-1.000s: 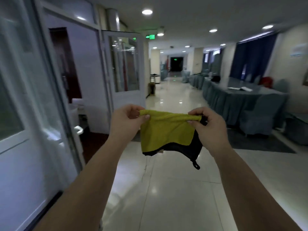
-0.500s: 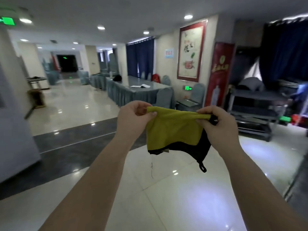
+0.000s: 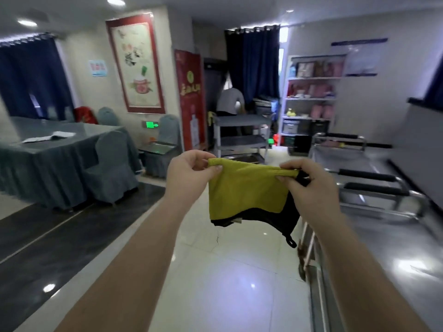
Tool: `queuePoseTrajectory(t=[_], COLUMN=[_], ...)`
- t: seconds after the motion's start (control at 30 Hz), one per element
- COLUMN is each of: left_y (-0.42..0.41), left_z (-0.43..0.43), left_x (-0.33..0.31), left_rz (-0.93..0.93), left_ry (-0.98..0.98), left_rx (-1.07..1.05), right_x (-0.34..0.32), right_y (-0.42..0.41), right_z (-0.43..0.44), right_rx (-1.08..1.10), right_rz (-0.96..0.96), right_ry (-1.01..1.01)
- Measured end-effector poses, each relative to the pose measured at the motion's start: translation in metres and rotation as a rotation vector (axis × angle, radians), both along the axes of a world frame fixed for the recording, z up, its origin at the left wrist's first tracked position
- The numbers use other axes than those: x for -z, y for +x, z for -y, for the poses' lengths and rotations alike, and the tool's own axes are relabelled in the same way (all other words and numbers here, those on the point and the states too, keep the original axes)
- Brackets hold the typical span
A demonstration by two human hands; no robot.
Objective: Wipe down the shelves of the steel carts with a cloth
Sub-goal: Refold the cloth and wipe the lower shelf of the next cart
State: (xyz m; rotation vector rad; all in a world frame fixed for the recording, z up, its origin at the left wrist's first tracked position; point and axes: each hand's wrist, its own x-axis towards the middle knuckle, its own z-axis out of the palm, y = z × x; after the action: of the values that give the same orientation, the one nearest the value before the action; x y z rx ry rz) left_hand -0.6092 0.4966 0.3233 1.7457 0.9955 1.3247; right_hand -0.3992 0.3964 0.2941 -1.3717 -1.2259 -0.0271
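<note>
Both hands are up at chest height, the left hand (image 3: pixel 189 168) pinching one top corner of the cloth (image 3: pixel 247 188) and the right hand (image 3: pixel 311 185) clamped on the other. The cloth hangs between them, yellow in front, black behind, over the tiled floor (image 3: pixel 227 283). A steel cart (image 3: pixel 359 185) stands just right, a grey cart (image 3: pixel 239 137) farther back.

Cloth (image 3: pixel 247 188): yellow-green face with a black backing and black loop at 5 o'clock. Steel carts (image 3: pixel 374 185): silver frames, black handle grips. Table cover (image 3: pixel 48 149) at 9 o'clock: grey-blue. Curtains (image 3: pixel 251 61) at 12 o'clock: dark navy. Banner (image 3: pixel 190 97): red. Floor (image 3: pixel 215 283): glossy cream tile, dark grey band at 8 o'clock.
</note>
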Motion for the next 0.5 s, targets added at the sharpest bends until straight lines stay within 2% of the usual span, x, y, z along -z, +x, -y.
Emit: queuePoseTrajectory(t=[0.1, 0.23, 0.5], left_y=[0.029, 0.072, 0.184], left_z=[-0.054, -0.111, -0.148], left_x=[0.017, 0.046, 0.116], left_rz=[-0.005, -0.091, -0.239], left_ry=[-0.014, -0.065, -0.195], left_rx=[0.194, 0.438, 0.847], right_x=[0.022, 0.06, 0.121], right_y=[0.01, 0.011, 0.033], right_z=[-0.019, -0.032, -0.023], right_rx=[0.179, 0.397, 0.782], right_rz=[-0.022, -0.181, -0.321], right_ry=[0.006, -0.041, -0.183])
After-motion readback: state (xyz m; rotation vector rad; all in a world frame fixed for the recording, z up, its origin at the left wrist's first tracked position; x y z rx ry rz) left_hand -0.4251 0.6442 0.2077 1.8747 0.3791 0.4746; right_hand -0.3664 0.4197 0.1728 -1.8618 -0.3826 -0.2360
